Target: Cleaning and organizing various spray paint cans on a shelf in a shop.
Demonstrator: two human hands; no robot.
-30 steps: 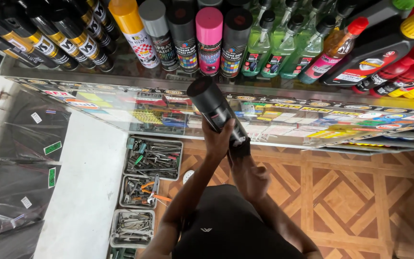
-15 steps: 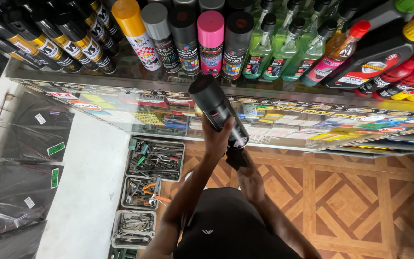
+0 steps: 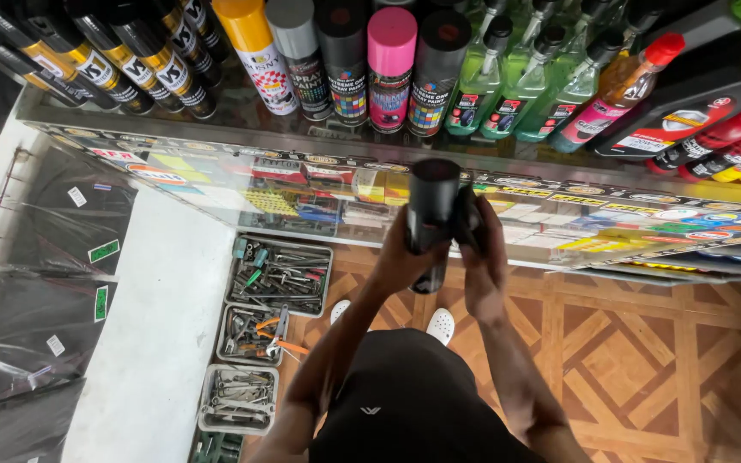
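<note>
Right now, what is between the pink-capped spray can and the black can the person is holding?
In the head view, only the glass counter top and its front edge lie between the pink-capped spray can and the black can, which both hands grip, the left hand and the right hand.

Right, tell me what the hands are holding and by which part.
A black spray can, upright. The left hand wraps its lower body from the left; the right hand presses against its right side.

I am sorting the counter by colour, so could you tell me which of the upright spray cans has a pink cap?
The pink-capped spray can, standing between a black-capped can and a dark grey-capped can; no other cap is pink.
</note>
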